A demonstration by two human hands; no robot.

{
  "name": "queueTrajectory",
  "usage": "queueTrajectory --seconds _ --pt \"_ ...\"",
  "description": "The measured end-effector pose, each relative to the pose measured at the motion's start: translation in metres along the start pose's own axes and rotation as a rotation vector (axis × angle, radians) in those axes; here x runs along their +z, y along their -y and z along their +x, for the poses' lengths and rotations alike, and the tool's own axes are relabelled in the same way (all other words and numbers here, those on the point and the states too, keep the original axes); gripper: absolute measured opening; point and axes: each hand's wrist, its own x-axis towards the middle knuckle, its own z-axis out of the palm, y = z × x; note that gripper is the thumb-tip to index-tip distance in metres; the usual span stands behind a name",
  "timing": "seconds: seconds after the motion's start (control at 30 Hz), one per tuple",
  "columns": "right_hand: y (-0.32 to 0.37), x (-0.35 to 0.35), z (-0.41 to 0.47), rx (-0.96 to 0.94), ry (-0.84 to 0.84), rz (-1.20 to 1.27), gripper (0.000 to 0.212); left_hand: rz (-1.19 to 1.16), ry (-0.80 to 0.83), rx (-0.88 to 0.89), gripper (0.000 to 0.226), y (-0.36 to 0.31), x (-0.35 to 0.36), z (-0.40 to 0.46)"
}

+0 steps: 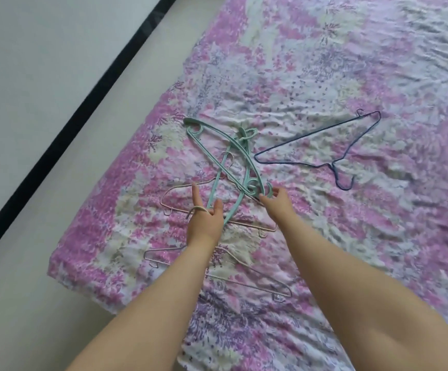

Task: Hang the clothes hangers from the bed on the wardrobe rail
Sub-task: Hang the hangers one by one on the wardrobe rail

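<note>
Reaching over bed [324,62] w/ both arms, hands out above the hanger pile near the mattress's left edge.

L hand [204,220]: index finger straight, pointing away; thumb spread to the right; a pale hook loops over the curled fingers at its left side. Looks like it belongs to the pink wire hanger [180,208] but can't tell for sure. Teal bar passes just past the thumb tip.

R hand [277,200]: fingers curled, pinching the scrolled end of the teal hangers [233,167]. Thumb on the far side of that end.

Teal hangers: two, crossed in an X. One long axis runs from R fingertips diagonally away-left to a far tip; the other runs from beside L thumb up to the hooks, bunched at the far end of the X.

Pink wire hanger lies flat under both hands, long axis left-right, small clips hanging toward the person.

Grey wire hanger [281,286] sits behind the wrists, partly under L forearm, same left-right lie.

Blue wire hanger [322,145] well right of R fingers, apart from the pile, hook pointing back toward the person.

Room: mattress edge close left of L fingers, pale floor [29,103] beyond w/ a dark strip [64,129] running diagonally. Open rumpled floral sheet beyond and right of R fingers.
</note>
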Motion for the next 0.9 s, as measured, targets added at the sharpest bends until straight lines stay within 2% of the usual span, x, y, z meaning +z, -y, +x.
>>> queueTrajectory --seconds 0.13,0.23,0.33,0.47,0.57,0.63,0.7,0.77,0.83,0.9 --pt "0.020 -0.006 0.069 -0.070 -0.059 -0.200 0.071 0.047 0.072 -0.050 0.055 0.003 0.022 0.040" --pt "0.023 -0.006 0.109 -0.112 -0.061 -0.471 0.081 0.053 0.138 -0.051 0.038 0.013 0.037 0.055" --pt "0.011 0.002 0.136 -0.187 -0.040 -0.818 0.099 0.012 0.179 -0.074 0.039 0.025 0.049 0.063" --pt "-0.001 0.003 0.159 -0.163 -0.016 -0.945 0.110 -0.050 0.269 -0.069 0.042 0.028 0.056 0.070" --pt "-0.005 0.011 0.159 -0.230 0.002 -1.064 0.117 -0.105 0.331 -0.102 0.047 0.028 0.061 0.082" --pt "-0.010 0.028 0.150 -0.262 0.049 -1.053 0.108 -0.127 0.368 -0.154 0.051 0.029 0.066 0.092" --pt "-0.017 0.044 0.140 -0.220 0.133 -0.933 0.080 -0.133 0.389 -0.209 0.056 0.030 0.075 0.101" --pt "-0.032 0.058 0.134 -0.094 0.277 -0.624 0.051 -0.162 0.420 -0.274 0.062 0.032 0.082 0.108" --pt "-0.053 0.069 0.126 0.005 0.369 -0.327 0.033 -0.179 0.440 -0.329 0.071 0.036 0.087 0.112" --pt "-0.073 0.076 0.115 0.034 0.434 -0.238 0.024 -0.172 0.407 -0.378 0.089 0.044 0.088 0.112"
